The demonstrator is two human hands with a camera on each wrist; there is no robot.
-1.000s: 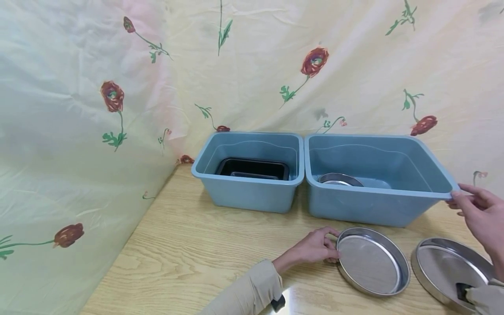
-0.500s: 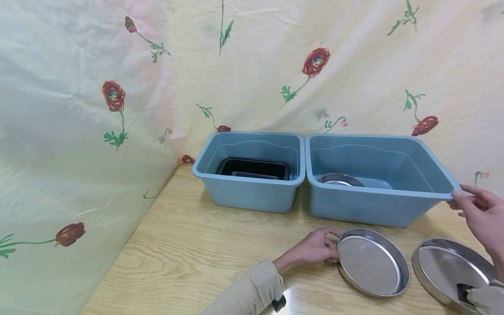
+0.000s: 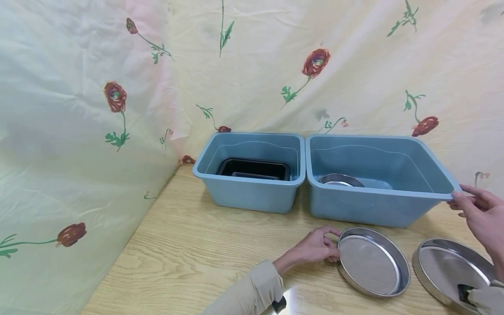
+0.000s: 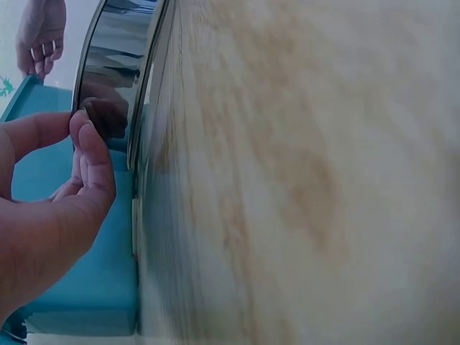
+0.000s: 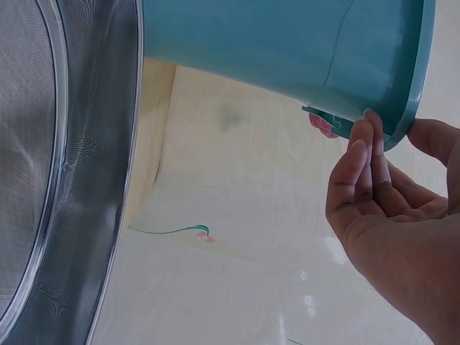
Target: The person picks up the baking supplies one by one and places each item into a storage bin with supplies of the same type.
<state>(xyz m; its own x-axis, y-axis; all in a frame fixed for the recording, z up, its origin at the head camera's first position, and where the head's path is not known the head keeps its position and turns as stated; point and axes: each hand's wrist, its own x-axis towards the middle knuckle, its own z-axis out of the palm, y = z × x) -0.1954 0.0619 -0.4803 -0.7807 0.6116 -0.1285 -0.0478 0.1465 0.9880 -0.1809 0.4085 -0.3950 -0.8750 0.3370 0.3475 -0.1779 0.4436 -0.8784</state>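
My left hand point(image 3: 316, 247) pinches the near-left rim of a round metal sieve point(image 3: 370, 262) lying on the wooden table. In the left wrist view, the thumb and index finger of my left hand point(image 4: 65, 172) meet at the shiny sieve wall point(image 4: 118, 65). At the far right, my right hand point(image 3: 482, 214) grips the front right corner of the right blue plastic bin point(image 3: 366, 208). The right wrist view has the thumb of my right hand point(image 5: 395, 187) on the rim and the fingers beneath it. A second, larger sieve point(image 3: 445, 267) lies under the right forearm, partly covered by the sleeve.
Another blue bin point(image 3: 248, 194) stands left of the first, their rims nearly touching. It contains a black rectangular pan point(image 3: 253, 168). A smaller round metal piece point(image 3: 340, 178) sits inside the right bin. A flowered cloth point(image 3: 244, 78) hangs behind and to the left.
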